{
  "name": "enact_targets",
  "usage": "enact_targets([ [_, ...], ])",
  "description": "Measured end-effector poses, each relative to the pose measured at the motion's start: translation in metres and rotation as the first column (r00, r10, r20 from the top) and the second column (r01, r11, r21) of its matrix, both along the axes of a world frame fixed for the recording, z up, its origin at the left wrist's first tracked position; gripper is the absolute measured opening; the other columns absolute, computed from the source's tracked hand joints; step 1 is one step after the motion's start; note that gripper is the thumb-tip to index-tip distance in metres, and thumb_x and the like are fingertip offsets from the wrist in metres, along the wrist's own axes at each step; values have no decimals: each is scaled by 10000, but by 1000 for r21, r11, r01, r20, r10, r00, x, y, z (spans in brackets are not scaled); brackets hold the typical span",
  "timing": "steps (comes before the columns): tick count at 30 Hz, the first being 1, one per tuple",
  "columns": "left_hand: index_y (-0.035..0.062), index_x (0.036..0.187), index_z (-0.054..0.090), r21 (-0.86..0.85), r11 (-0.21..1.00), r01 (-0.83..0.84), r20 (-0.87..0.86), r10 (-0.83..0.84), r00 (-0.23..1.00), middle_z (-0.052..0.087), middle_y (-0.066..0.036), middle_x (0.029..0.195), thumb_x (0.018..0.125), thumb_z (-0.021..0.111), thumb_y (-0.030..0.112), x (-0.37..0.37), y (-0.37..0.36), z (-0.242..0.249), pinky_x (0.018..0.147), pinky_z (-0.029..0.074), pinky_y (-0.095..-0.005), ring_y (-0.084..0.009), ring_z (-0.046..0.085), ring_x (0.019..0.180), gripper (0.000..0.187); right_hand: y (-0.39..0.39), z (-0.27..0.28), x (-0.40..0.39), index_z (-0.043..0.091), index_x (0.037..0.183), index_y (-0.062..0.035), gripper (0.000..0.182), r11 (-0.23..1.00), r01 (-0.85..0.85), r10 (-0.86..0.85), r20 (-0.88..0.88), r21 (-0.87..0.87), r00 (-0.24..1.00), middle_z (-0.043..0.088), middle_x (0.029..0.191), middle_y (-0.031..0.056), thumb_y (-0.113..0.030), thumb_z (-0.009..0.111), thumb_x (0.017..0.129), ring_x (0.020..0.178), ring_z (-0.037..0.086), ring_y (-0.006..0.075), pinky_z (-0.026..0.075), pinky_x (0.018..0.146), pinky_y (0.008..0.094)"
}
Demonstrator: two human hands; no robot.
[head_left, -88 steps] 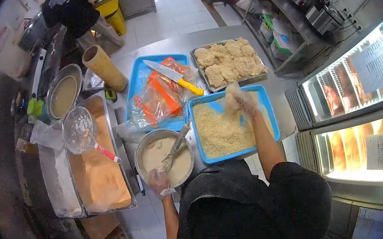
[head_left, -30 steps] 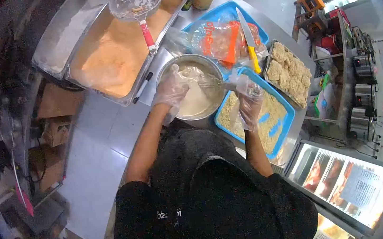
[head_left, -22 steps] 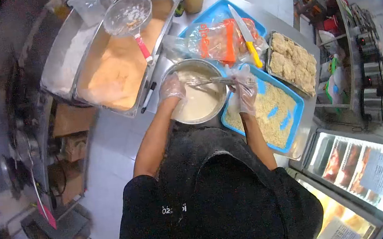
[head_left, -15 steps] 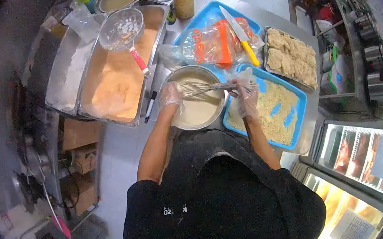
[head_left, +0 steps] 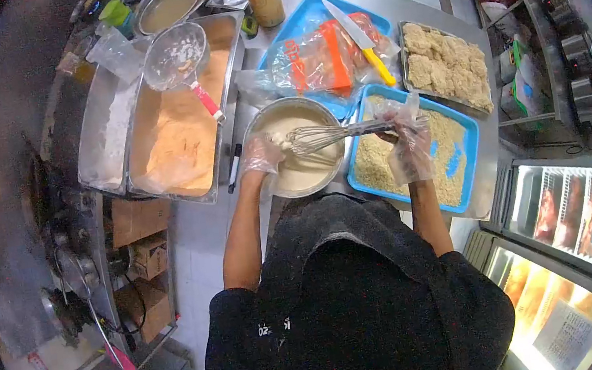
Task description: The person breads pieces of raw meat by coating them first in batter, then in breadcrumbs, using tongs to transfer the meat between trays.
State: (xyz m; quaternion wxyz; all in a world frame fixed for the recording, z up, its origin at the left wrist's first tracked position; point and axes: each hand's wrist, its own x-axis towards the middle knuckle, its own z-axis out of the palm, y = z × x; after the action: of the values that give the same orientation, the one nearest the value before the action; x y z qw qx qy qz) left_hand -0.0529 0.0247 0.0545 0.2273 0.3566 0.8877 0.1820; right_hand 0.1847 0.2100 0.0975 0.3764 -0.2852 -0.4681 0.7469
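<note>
A metal bowl [head_left: 248,128] of pale batter stands in front of me. My right hand [head_left: 409,140], in a clear plastic glove, is closed around the handle of a wire whisk [head_left: 320,138]. The whisk lies level above the batter, its wires pointing left. My left hand [head_left: 261,156], also gloved, is at the bowl's left side with its fingers curled close to the whisk's wire end. Pale batter shows at those fingertips; whether they grip anything is hidden. Below my right hand is a blue tray [head_left: 472,163] of crumbs.
Left of the bowl are a pan of orange powder [head_left: 183,139], a strainer [head_left: 177,55] and a marker [head_left: 235,166]. Beyond it, a yellow-handled knife [head_left: 359,37] lies on a plastic bag [head_left: 318,60]. A tray of crumbed pieces [head_left: 444,67] stands at the right.
The whisk and my right hand have shifted right, and the wires now sit slightly away from my left fingers. My left hand stays at the bowl's left side. The camera view has turned slightly.
</note>
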Motion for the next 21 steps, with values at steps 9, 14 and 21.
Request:
enact_targets([
  [9,-2,851,623,234,956,-178,135,150,979,610,-231,829,717,585,261,-15,-17,-31,724,453,-431,-389,576,810,297,-8,31,8,555,960,-19,263,987,139,-137,25,-79,990,616,904,126,-185,659,785,817,625,246,553,662,362],
  [14,-5,854,613,357,882,-308,339,184,922,609,-218,823,699,556,201,-24,-25,-61,710,450,-401,-349,583,790,264,-7,26,8,523,1005,-30,315,999,-27,27,0,47,1000,611,916,117,-179,678,775,817,623,227,546,680,355],
  [21,6,869,624,308,877,-369,383,241,892,628,-111,786,687,535,125,-8,-21,-4,676,454,-316,-177,577,727,235,-17,-23,3,492,1054,-6,281,918,-86,23,163,387,986,601,946,108,-45,616,804,862,614,218,541,732,347],
])
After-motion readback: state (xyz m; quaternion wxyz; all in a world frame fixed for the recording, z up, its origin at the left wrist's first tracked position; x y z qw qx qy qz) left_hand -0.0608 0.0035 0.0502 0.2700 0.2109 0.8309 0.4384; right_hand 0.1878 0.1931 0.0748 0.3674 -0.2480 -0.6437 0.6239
